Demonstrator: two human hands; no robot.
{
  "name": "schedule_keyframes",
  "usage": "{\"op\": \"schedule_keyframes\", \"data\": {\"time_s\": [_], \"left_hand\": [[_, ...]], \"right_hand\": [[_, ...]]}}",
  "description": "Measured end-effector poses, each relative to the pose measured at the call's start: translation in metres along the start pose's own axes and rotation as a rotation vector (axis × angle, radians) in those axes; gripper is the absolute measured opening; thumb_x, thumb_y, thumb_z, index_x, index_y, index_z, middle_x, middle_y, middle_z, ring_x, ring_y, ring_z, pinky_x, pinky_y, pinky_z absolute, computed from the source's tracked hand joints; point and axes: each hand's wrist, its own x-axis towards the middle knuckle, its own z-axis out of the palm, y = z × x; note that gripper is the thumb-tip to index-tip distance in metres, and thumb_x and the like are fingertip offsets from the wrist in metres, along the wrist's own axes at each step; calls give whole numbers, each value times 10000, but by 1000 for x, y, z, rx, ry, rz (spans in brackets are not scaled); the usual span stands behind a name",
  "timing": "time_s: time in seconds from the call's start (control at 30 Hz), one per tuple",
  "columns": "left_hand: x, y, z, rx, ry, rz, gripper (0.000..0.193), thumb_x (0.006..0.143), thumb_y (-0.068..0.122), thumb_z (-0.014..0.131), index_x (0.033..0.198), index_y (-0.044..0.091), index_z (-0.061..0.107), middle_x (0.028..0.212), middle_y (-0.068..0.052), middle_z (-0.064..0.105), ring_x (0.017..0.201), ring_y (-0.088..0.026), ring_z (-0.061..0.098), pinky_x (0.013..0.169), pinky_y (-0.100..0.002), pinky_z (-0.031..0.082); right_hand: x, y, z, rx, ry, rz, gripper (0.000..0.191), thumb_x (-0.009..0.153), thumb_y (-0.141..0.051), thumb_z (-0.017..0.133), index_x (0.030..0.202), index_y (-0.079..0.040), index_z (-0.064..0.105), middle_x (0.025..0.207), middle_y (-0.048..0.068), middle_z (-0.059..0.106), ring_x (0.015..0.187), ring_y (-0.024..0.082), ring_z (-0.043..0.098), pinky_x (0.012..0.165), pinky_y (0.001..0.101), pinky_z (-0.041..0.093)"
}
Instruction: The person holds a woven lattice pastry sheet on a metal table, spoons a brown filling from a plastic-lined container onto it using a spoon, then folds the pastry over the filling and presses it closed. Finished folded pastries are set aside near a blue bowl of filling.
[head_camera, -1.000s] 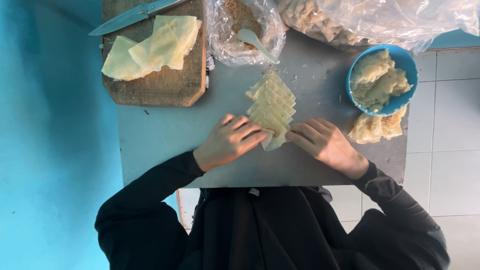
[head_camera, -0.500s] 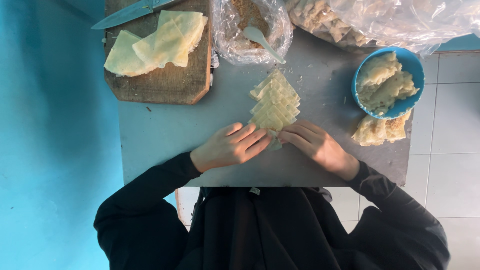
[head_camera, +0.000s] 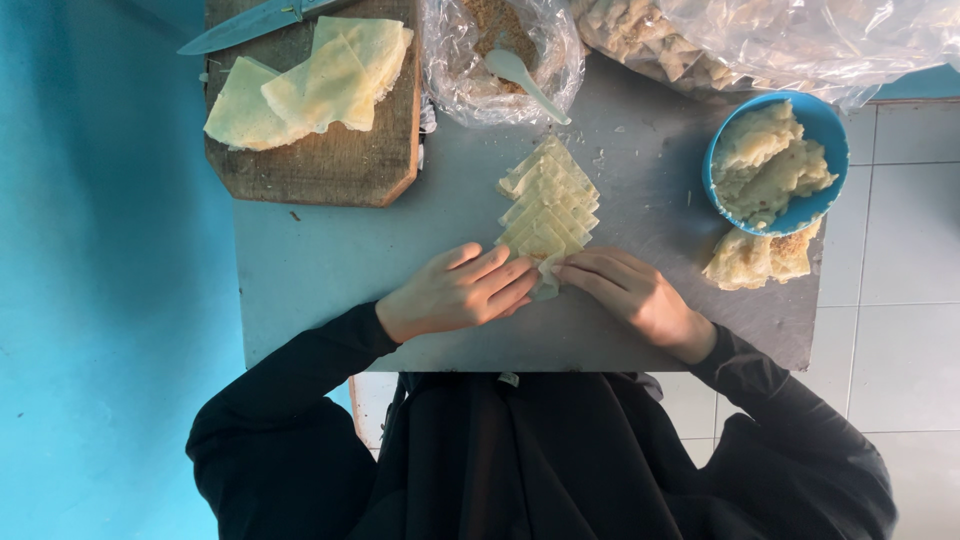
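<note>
left hand (head_camera: 462, 291) | pinching wrapper stack (head_camera: 549, 207) near end | right hand (head_camera: 622, 293) pinching same end, opposite side

This looks like a plain home kitchen or small food-preparation corner, judging by the grey metal surface (head_camera: 330, 270) carrying a wooden cutting board (head_camera: 330, 165) with a knife (head_camera: 250, 25), thin dough sheets (head_camera: 550, 205), a blue bowl (head_camera: 825, 125) of filling and plastic bags (head_camera: 800, 40) of food, beside white floor tiles (head_camera: 900, 260) and a turquoise wall (head_camera: 100, 250).
</note>
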Motion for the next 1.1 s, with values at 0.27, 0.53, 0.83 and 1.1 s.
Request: {"op": "schedule_keyframes", "data": {"time_s": [0.27, 0.53, 0.83, 1.1], "left_hand": [[0, 0, -1, 17, -3, 9, 288, 1024, 396, 692, 1175, 154, 735, 1195, 31, 700, 1118, -138, 604, 917, -276, 428], [-1, 0, 0, 52, -14, 21, 343, 1029, 397, 687, 1261, 148, 731, 1210, 42, 679, 1116, -123, 588, 889, -268, 428], [-7, -3, 5, 14, -61, 66, 292, 938, 311, 702, 1180, 159, 761, 1263, 74, 673, 1149, -116, 573, 889, -279, 424], [-9, -3, 9, -23, -51, 47, 240, 936, 286, 725, 1146, 188, 787, 1274, 97, 661, 1185, -121, 565, 934, -290, 411]], "right_hand": [[-2, 1, 6, -107, -34, -35, 492, 783, -59, 732, 1266, 9, 672, 1200, 142, 639, 1112, 327, 675, 915, 413, 590], [-5, 1, 8, -202, -37, -61, 491, 797, -60, 720, 1282, -1, 677, 1201, 132, 644, 1114, 312, 680, 919, 412, 591], [-10, 10, 5, -267, -80, -188, 474, 798, -66, 708, 1271, -46, 703, 1201, 113, 656, 1116, 271, 686, 936, 403, 599], [-9, 18, 3, -380, -114, -399, 407, 795, -67, 695, 1198, -7, 703, 1201, 113, 684, 1100, 258, 709, 931, 380, 611]]}}
